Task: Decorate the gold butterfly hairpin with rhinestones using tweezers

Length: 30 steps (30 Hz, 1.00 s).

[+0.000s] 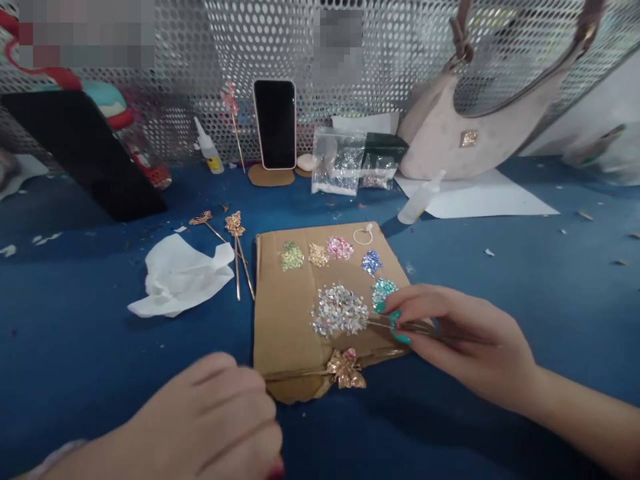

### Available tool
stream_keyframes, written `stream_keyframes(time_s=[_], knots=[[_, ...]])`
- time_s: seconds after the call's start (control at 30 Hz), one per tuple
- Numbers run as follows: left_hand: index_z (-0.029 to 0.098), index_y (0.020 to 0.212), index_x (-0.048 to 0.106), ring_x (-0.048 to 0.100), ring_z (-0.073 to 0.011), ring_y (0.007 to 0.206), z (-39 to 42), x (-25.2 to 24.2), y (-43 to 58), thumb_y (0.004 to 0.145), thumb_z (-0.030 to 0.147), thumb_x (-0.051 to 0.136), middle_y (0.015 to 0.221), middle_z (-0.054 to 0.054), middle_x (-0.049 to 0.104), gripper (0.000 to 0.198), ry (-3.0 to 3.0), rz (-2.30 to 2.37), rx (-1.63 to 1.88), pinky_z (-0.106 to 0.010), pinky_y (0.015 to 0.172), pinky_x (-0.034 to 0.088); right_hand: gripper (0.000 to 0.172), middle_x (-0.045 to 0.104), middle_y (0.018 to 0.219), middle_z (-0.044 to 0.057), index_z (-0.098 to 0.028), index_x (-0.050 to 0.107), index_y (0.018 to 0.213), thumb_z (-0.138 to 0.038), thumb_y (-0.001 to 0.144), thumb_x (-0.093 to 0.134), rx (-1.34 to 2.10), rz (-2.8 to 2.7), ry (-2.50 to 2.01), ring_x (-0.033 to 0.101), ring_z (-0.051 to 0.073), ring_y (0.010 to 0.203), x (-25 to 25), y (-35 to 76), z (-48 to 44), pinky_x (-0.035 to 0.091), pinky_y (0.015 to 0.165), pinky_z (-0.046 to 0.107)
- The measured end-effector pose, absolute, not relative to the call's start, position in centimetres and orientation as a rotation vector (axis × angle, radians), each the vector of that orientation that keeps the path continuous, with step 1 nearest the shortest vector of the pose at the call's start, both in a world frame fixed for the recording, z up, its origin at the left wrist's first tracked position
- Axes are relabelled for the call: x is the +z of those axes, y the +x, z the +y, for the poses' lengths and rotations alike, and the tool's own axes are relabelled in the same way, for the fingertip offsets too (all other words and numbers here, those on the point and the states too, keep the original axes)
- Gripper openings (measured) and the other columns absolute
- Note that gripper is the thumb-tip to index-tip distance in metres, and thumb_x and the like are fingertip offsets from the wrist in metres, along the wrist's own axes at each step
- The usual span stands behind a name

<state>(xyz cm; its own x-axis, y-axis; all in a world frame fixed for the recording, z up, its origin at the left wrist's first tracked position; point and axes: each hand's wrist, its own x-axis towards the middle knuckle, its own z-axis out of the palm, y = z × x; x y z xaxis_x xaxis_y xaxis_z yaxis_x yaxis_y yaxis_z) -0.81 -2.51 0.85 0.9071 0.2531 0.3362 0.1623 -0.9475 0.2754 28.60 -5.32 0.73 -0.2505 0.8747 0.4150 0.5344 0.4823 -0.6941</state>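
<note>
My left hand (227,413) is closed around the stem of a gold hairpin. The pin's flower-like metal head (346,369), with a pink spot on it, lies over the front edge of a cardboard piece (285,320). In my right hand (450,333) thin metal tweezers (420,327) are pinched, their tips at the right side of a pile of silver sequin-like bits (340,310). Close to my right fingertips is a turquoise pile (384,291). Green (292,256), peach (318,254), pink (340,247) and blue bits (371,263) lie farther back.
Left of the cardboard are crumpled white tissue (185,277) and gold hairpins (235,230). Behind stand a phone (276,125), a glue bottle (210,150), clear bags (337,163) and a handbag (480,127). A second bottle (420,200) leans near white paper (490,197). A dark tablet-like slab (80,153) stands left.
</note>
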Motion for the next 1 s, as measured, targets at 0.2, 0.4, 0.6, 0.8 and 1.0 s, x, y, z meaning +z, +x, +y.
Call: stream_keyframes(time_s=[0.2,0.4,0.6,0.8,1.0], knots=[[0.019,0.101,0.053,0.054,-0.0158,0.081,-1.0,0.7,-1.0,0.094,0.018,0.037,0.093,-0.002,0.059,0.017,2.792,0.63,0.362,-0.03,0.073,0.038,0.042,0.07,0.078,-0.005,-0.033,0.041,0.1,-0.011,0.073,0.065,0.766,-1.507,-1.188,0.069,0.014,0.073,0.2,28.1,-5.9,0.057,0.061,0.022],[0.018,0.084,0.054,0.048,-0.0163,0.06,-0.9,0.5,-1.3,0.095,0.021,0.027,0.07,-0.002,0.055,0.03,2.876,0.621,0.271,-0.028,0.055,0.033,0.041,0.069,0.077,-0.001,-0.033,0.039,0.102,-0.017,0.075,0.065,0.71,-1.411,-1.269,0.067,0.018,0.068,0.7,28.0,-5.6,0.055,0.056,0.03],[0.019,0.066,0.051,0.045,-0.0176,0.048,-0.6,0.5,-1.5,0.095,0.022,0.022,0.058,-0.002,0.051,0.041,2.975,0.562,0.231,-0.029,0.046,0.026,0.04,0.068,0.08,-0.001,-0.032,0.036,0.101,-0.015,0.077,0.063,0.596,-1.596,-1.23,0.067,0.018,0.074,0.8,28.0,-4.0,0.056,0.064,0.034],[0.02,0.064,0.048,0.043,-0.0184,0.047,-0.7,0.4,-1.8,0.093,0.019,0.026,0.056,-0.001,0.049,0.036,2.987,0.539,0.331,-0.031,0.046,0.024,0.035,0.069,0.084,0.0,-0.03,0.035,0.099,-0.02,0.078,0.061,0.5,-1.77,-1.282,0.067,0.019,0.076,0.7,27.8,0.9,0.054,0.065,0.034],[0.02,0.067,0.048,0.043,-0.0185,0.049,-0.5,0.1,-1.9,0.093,0.018,0.027,0.059,-0.001,0.05,0.034,2.938,0.489,0.298,-0.03,0.047,0.025,0.033,0.069,0.083,0.002,-0.027,0.037,0.097,-0.022,0.076,0.062,0.49,-1.804,-1.423,0.065,0.018,0.066,0.1,28.0,2.5,0.052,0.056,0.033]])
